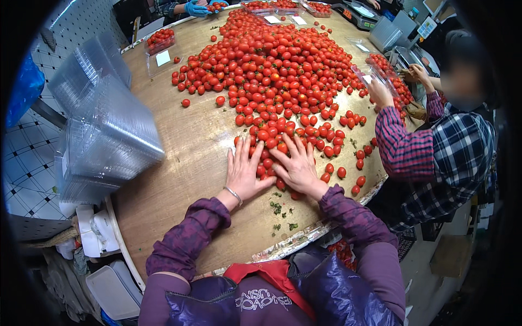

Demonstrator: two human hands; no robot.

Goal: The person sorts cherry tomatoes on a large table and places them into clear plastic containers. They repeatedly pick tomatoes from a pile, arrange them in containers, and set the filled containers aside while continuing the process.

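Observation:
A big heap of cherry tomatoes (277, 70) covers the middle of a wooden table (174, 174) and thins out toward me. My left hand (243, 173) lies palm down at the near end of the heap, its fingers spread over the tomatoes. Beside it, my right hand (298, 169) rests the same way, fingers apart and touching tomatoes. Several tomatoes show between the two hands; what lies under the palms is hidden. Small green leaf scraps (277, 208) are scattered on the wood just below my hands.
Nested clear plastic boxes (109, 130) stand at the left. A filled box (161, 41) sits at the far left. On the right, a person in a plaid sleeve (405, 144) handles a tomato box (389, 76). Blue gloves (197, 8) work at the far edge, near a scale (356, 15).

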